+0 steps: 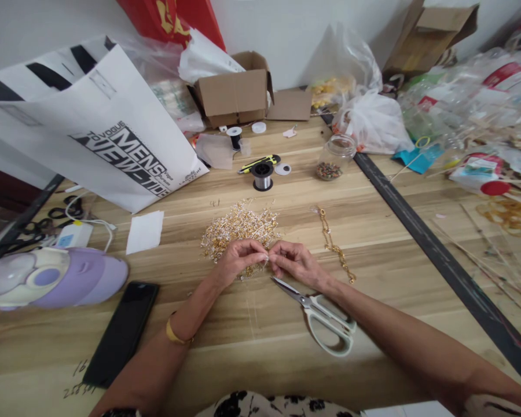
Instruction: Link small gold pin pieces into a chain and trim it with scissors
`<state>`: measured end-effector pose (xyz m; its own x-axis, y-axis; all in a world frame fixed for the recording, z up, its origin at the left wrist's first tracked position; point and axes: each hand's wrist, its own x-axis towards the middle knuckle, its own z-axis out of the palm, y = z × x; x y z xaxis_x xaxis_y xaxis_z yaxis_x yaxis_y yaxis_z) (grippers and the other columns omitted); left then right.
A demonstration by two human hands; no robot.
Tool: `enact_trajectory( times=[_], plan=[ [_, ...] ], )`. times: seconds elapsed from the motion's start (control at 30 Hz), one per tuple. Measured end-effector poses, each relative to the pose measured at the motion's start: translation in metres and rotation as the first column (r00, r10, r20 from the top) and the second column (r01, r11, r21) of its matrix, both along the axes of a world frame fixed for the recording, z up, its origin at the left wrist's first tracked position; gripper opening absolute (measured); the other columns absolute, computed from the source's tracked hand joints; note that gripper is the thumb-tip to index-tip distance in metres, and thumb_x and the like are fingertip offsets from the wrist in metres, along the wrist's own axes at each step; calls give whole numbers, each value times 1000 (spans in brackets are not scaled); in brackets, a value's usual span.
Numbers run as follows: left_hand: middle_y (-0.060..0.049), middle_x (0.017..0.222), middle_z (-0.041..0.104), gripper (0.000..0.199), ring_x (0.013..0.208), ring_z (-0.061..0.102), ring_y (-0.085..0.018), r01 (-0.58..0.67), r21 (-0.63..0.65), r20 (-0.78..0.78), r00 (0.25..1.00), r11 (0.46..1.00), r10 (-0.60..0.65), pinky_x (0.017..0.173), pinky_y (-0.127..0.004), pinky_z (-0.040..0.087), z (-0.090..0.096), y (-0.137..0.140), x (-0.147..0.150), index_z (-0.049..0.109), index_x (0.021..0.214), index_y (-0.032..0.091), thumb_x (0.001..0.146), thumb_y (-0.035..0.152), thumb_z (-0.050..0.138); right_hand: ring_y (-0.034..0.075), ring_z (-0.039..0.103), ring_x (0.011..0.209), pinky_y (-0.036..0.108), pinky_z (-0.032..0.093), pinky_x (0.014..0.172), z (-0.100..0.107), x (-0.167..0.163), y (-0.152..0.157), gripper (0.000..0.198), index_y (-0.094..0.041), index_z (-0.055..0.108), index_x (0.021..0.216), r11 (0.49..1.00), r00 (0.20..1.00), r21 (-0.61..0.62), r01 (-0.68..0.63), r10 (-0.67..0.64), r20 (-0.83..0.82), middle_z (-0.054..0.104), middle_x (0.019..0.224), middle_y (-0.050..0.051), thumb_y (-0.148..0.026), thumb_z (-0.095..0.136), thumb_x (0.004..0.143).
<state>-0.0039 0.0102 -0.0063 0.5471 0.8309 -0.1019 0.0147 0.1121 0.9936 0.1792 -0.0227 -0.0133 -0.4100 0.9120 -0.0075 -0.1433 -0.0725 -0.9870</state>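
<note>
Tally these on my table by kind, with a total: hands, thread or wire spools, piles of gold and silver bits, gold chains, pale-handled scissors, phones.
Hands: 2, left hand and right hand
Spools: 2, black spool and silver wire spool
Gold and silver pile: 1
Gold chain: 1
Pale-handled scissors: 1
Phone: 1
Total: 8

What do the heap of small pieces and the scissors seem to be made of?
Small pieces: gold- and silver-coloured, glinting, so perhaps metal; coated plastic remains possible.
Scissors: blades likely polished steel, from their grey sheen; handles pale and smooth, probably plastic.
</note>
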Motion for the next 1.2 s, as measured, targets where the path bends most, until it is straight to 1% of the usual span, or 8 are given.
enact_trajectory(
  times=[0.23,0.5,0.63,0.73,0.93,1.07,1.2],
  plan=[
    [-3,72,64,14,69,58,-13,13,-8,24,1000,1000,-13,68,-25,43,-2,-1,0,65,75,12,73,25,68,8,51,50,21,45,50,1,-1,-1,28,-13,57,78,1000,1000,-4,6,-6,10,55,60,-2,-41,59,82],
    [-3,70,63,14,68,59,-13,42,-23,62,997,999,-40,68,-26,44,0,-2,1,63,73,11,73,24,69,7,51,49,20,44,49,-2,-1,-1,28,-13,57,79,1000,1000,-17,-12,12,-5,55,60,-2,-41,60,82],
    [-2,70,62,15,68,59,-13,50,-36,69,997,998,-48,67,-25,44,1,-2,1,63,73,11,72,24,70,8,52,49,20,45,49,-2,0,-1,28,-13,58,80,999,1000,-20,-30,30,-1,55,60,-2,-40,60,82],
    [-2,70,62,16,67,59,-13,53,-46,71,996,998,-49,67,-26,44,1,-1,1,63,72,11,71,25,71,8,54,50,21,47,50,-3,0,0,27,-13,58,79,999,999,-18,-38,37,-28,56,60,-1,-40,60,82],
    [-3,71,62,14,67,58,-13,14,-32,75,997,999,-12,66,-26,44,-3,0,-1,64,72,12,72,25,70,9,58,51,21,50,48,-5,-1,4,28,-13,59,80,996,999,-84,-38,35,-32,59,62,0,-40,63,79],
    [-2,70,62,14,66,58,-13,2,-48,85,996,999,2,66,-25,44,-4,1,-1,64,71,12,70,25,71,9,57,54,21,50,50,-7,-1,2,27,-13,58,81,997,1000,-70,-30,29,-9,59,66,0,-40,61,81],
    [-2,69,62,11,67,56,-11,-20,-51,61,998,998,23,66,-23,43,-5,1,0,66,70,12,70,22,71,8,52,52,20,45,50,-9,0,-1,25,-14,55,81,999,998,-27,-46,47,45,53,62,-2,-39,55,86]
  ],
)
